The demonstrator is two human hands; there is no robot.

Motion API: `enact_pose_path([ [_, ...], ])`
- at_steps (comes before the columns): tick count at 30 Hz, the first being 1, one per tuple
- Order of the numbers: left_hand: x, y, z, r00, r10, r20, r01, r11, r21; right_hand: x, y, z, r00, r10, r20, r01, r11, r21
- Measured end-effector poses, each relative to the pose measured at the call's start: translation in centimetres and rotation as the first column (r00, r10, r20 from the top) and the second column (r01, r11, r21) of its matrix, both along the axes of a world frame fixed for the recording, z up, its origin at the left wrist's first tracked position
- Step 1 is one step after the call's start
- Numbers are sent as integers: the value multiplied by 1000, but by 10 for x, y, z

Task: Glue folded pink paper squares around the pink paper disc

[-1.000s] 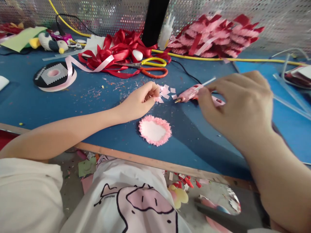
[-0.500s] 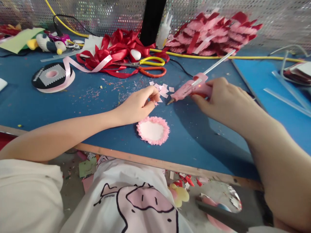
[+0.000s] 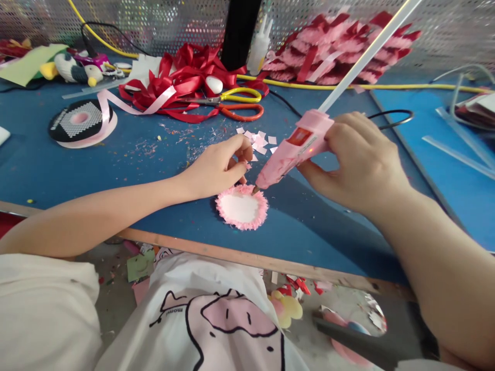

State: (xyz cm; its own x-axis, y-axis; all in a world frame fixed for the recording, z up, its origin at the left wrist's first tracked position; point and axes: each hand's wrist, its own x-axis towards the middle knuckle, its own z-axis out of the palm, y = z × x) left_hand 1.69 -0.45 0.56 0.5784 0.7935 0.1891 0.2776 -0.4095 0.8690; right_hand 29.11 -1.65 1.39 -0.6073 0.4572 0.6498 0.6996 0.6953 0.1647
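Note:
My right hand (image 3: 359,159) is wrapped round the handle of a pink hot glue gun (image 3: 284,157), a long clear glue stick (image 3: 363,59) rising from its back. The gun's nozzle is at the upper right rim of a white oval piece (image 3: 240,207) edged with fluffy pink trim (image 3: 222,211). Whether the nozzle touches it, I cannot tell. My left hand (image 3: 222,167) rests just above the oval, fingers curled in, a small pink bit showing at the fingertips. Small pale pink ribbon squares (image 3: 258,139) lie scattered beyond those fingers.
Scissors (image 3: 240,105) with yellow and orange handles lie by a heap of red ribbon (image 3: 174,77). A spool of pink ribbon (image 3: 82,121) sits at left. Pink fluffy pieces (image 3: 336,49) are piled at the back, beside a bottle (image 3: 260,49). A yellow cable (image 3: 309,86) crosses behind.
My right hand has brought the glue gun left and nearer, tilting it so that its nozzle points down at the oval's rim. My left hand has hardly moved.

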Motion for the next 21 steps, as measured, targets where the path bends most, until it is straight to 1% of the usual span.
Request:
enact_pose_path([
  [6, 0, 0, -1, 1000, 6, -28, -7, 999, -39, -1, -1, -2, 999, 35, -4, -34, 996, 78],
  [10, 1, 0, 0, 999, 10, -36, -12, 998, -61, -2, -3, -1, 999, 30, -14, -29, 997, 69],
  [13, 1, 0, 2, 999, 14, -46, -17, 998, -68, -2, -4, -1, 1000, 26, -13, -25, 996, 87],
  [17, 1, 0, 3, 998, 16, -55, -20, 998, -66, -1, -5, -1, 1000, 8, 19, -10, 995, 102],
  [21, 1, 0, 3, 998, 18, -61, -22, 998, -55, -1, -5, 0, 1000, 23, 11, -24, 993, 115],
])
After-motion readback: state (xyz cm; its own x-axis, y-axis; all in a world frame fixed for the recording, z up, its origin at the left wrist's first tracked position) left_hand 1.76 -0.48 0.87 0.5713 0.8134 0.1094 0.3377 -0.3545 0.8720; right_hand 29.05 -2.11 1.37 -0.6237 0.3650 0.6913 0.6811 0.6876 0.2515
